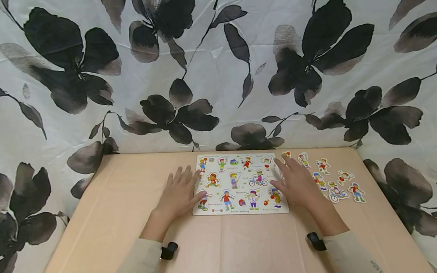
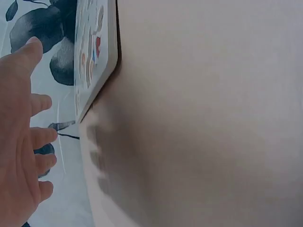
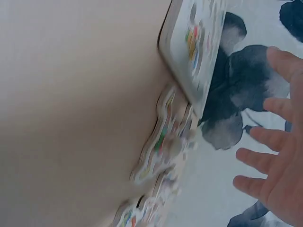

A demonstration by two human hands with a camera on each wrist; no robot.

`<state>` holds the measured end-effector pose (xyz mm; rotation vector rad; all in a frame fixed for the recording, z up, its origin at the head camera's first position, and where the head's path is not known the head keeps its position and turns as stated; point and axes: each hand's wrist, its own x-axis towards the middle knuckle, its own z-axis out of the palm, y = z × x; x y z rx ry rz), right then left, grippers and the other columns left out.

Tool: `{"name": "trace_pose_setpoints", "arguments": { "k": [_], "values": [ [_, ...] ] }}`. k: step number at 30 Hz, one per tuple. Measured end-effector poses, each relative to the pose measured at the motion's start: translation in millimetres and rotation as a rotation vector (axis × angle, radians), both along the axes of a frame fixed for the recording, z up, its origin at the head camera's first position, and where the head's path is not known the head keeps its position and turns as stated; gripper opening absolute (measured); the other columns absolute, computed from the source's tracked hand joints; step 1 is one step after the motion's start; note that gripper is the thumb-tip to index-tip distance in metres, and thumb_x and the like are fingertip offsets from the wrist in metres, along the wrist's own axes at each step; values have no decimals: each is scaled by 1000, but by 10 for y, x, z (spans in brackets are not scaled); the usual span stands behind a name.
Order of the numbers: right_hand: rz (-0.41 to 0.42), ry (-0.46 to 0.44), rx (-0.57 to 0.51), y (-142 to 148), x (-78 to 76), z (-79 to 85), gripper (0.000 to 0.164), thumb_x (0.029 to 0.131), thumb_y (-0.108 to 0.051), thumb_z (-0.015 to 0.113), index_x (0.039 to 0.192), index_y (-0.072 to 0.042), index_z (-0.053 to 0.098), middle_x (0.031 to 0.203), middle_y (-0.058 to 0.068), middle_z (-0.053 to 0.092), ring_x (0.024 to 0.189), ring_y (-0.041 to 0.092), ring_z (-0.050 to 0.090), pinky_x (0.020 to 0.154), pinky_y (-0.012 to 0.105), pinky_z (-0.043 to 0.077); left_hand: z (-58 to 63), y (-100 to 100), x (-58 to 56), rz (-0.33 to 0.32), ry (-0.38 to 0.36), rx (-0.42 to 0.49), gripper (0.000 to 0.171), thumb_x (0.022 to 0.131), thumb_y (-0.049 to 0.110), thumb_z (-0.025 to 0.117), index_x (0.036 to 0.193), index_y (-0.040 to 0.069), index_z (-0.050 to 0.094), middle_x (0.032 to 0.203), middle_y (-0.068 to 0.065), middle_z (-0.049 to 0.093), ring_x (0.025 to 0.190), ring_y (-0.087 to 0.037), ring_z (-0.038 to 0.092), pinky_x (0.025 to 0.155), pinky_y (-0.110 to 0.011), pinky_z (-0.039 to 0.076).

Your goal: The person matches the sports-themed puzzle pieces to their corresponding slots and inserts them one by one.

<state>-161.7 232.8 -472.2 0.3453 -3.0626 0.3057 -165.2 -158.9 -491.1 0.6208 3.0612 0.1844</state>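
A white puzzle board (image 1: 241, 185) printed with several small sports figures lies flat near the table's far edge. At its left side is my left hand (image 1: 178, 192), fingers spread and straight; in the left wrist view the hand (image 2: 19, 132) shows a gap from the board (image 2: 97, 56). My right hand (image 1: 299, 179) is over the board's right edge and the pieces beside it, fingers extended. The right wrist view shows that hand (image 3: 279, 137) apart from the board (image 3: 189, 52), holding nothing. Loose cut-out figure pieces (image 1: 336, 191) lie to the right, some partly hidden by the right hand.
The tan table (image 1: 226, 250) extends toward me and to both sides. Behind it hangs a white cloth (image 1: 214, 77) with dark flowers. Several loose pieces (image 3: 158, 142) lie close to the board's right corner. A dark band (image 1: 169, 250) is on the left wrist, another band (image 1: 316, 241) on the right.
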Motion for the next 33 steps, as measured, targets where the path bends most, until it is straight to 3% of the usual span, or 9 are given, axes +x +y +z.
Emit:
{"name": "trace_pose_setpoints", "arguments": {
  "k": [10,13,18,22,27,33],
  "values": [
    [19,42,-125,285,-204,-98,77,98,-43,69,159,-8,39,162,23,37,143,50,42,112,70,40,-83,-87,-116,-32,-20,31,76,103,59,50,161,13,38,167,-21,31,155,-47,26,124,-67,23],
    [24,19,-180,360,-242,-132,75,100,-39,68,159,-5,38,161,24,38,143,51,41,115,69,37,-107,-114,-145,-49,-39,48,75,103,59,50,161,13,38,167,-21,31,155,-47,25,124,-68,22],
    [-37,-60,-278,474,-296,-177,74,101,-37,67,159,-5,36,162,26,34,147,51,33,119,70,29,-168,-171,-193,-76,-65,57,73,104,57,48,161,13,37,168,-21,30,155,-47,25,124,-67,22],
    [-66,-82,-321,562,-380,-191,73,101,-35,68,159,-4,36,161,27,35,148,51,33,118,70,29,-177,-219,-215,-102,-89,69,68,106,52,48,161,12,38,168,-19,31,155,-47,26,124,-66,24],
    [-103,-102,-359,635,-449,-219,69,101,-32,68,157,-3,40,153,28,43,139,49,46,112,68,40,-155,-284,-203,-151,-108,97,66,107,48,51,161,12,38,168,-17,33,154,-47,28,124,-65,25],
    [-149,-145,-395,646,-458,-273,59,103,-30,66,153,-5,47,139,20,55,126,42,59,104,59,51,-180,-374,-163,-200,-134,128,65,106,46,54,161,13,39,168,-14,33,153,-47,29,122,-66,28]
  ]
}}
